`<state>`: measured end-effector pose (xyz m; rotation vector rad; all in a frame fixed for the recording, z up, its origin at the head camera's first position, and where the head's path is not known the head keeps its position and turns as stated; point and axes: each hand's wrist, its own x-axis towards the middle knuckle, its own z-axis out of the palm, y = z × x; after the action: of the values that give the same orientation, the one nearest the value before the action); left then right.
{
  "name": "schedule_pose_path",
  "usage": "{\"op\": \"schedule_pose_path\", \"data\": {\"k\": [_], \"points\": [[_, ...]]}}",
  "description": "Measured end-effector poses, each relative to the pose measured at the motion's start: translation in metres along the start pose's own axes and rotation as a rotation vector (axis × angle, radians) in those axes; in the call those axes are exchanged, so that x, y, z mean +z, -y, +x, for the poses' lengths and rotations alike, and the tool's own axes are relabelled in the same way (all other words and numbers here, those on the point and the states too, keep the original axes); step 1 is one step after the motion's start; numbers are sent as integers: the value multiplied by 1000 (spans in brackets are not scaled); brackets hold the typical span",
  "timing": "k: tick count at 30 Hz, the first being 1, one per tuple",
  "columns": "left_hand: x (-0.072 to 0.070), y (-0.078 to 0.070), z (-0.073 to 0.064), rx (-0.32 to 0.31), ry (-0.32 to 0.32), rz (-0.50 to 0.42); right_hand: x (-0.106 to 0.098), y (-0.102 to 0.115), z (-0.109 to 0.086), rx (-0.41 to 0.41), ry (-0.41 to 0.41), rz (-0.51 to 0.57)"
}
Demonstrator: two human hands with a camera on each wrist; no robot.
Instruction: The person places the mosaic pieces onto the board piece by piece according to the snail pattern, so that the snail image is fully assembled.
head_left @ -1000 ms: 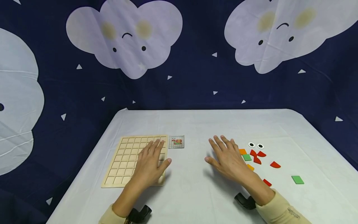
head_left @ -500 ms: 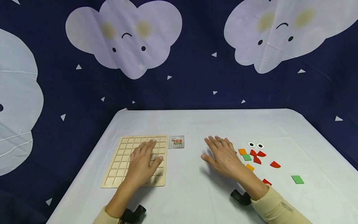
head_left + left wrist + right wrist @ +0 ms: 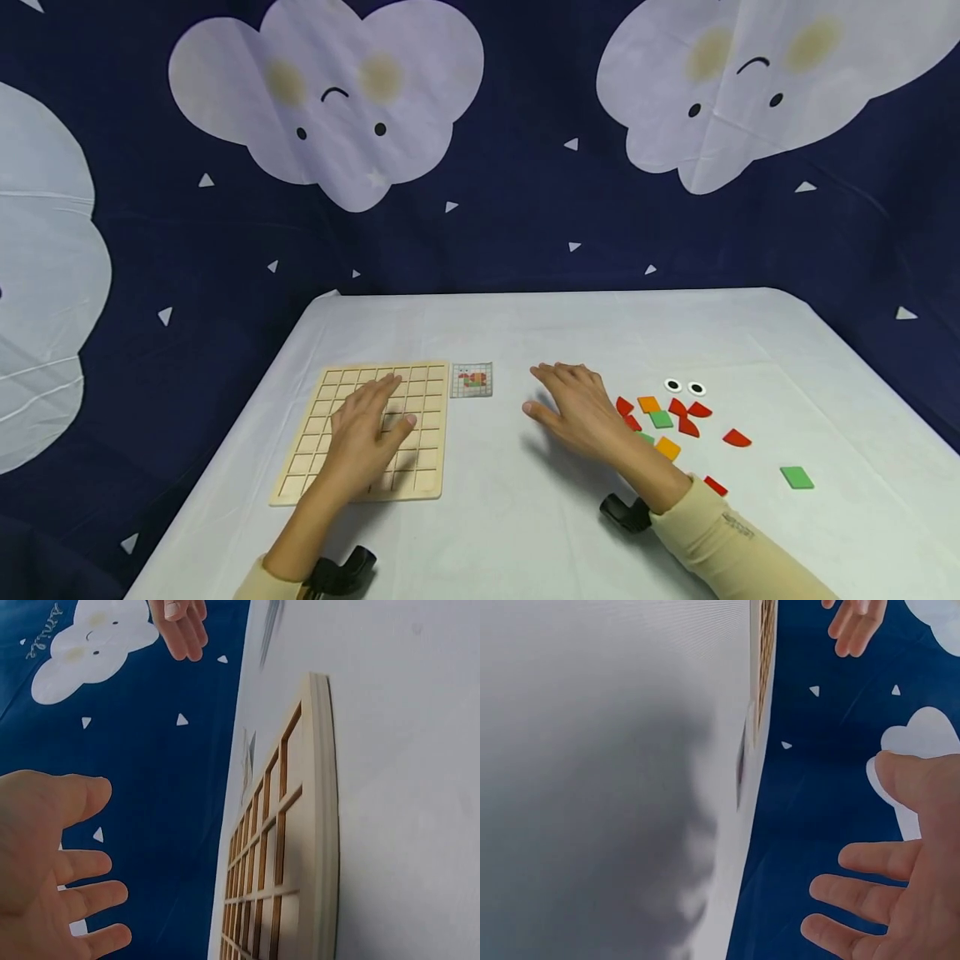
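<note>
We saw pale wooden board [image 3: 423, 425], divided in square cells, lying flat on white table [image 3: 495, 525]. Small card [image 3: 472, 380], printed with grid and coloured figure, lay just beside its far right corner. Well to right we noted loose red pieces [image 3: 688, 427] with rounded edge, orange squares [image 3: 667, 449], green squares [image 3: 797, 477], two white eye discs [image 3: 672, 385].

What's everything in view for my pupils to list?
grid board: 1, wooden, left
picture card: 1, multicoloured, beside board
eye discs: 2, black-and-white, right
red pieces: 7 visible, red, right
orange pieces: 2 visible, orange, right
green pieces: 3 visible, green, right
tablecloth: 1, white, underneath
backdrop: 1, navy with clouds, behind
wrist devices: 2, black, near bottom
sleeves: 2, beige, bottom
left grip: 1, bare hand, above board
right grip: 1, bare hand, above tablecloth
</note>
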<state>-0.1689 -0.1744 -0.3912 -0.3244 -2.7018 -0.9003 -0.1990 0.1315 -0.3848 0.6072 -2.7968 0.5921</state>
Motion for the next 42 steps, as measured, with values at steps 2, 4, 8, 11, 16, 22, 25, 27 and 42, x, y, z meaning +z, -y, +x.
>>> {"op": "schedule_pose_path", "data": {"k": [2,4,8,11,16,22,25,27,42], "points": [[-2,3,0,-10,2,-21,2,0,2,-9,-8,9],[-5,5,1,-17,6,-43,4,0,5,-12,-12,25],[-8,11,2,-25,23,-79,8,0,9,-20,-19,49],[-11,16,3,-37,36,-110,10,2,13,-23,-18,63],[-18,24,4,-74,66,-171,14,7,21,-18,3,83],[-26,35,4,-78,91,-206,18,10,30,-2,26,124],[-30,40,3,-83,105,-224,20,10,34,4,43,154],[-33,44,2,-94,118,-243,22,10,36,8,54,176],[-57,82,-4,-172,231,-334,34,13,51,-19,53,236]]}}
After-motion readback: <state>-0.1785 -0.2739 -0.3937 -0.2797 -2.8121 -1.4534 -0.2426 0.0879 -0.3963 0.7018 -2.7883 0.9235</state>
